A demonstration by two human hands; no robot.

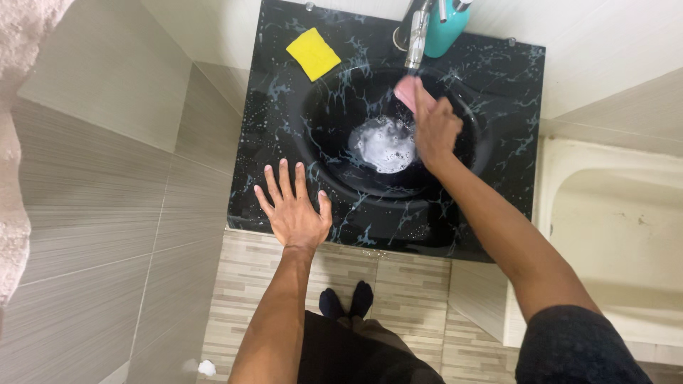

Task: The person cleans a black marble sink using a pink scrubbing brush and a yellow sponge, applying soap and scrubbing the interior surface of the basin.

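I look down on a black marbled sink with a round basin. White foam lies at the basin's bottom. My right hand reaches into the basin and grips a pink sponge just below the chrome tap. My left hand rests flat, fingers spread, on the sink's front left rim and holds nothing.
A yellow sponge lies on the back left corner of the sink. A teal bottle stands beside the tap. A cream bathtub is at the right. Grey tiled wall is at the left, beige floor tiles below.
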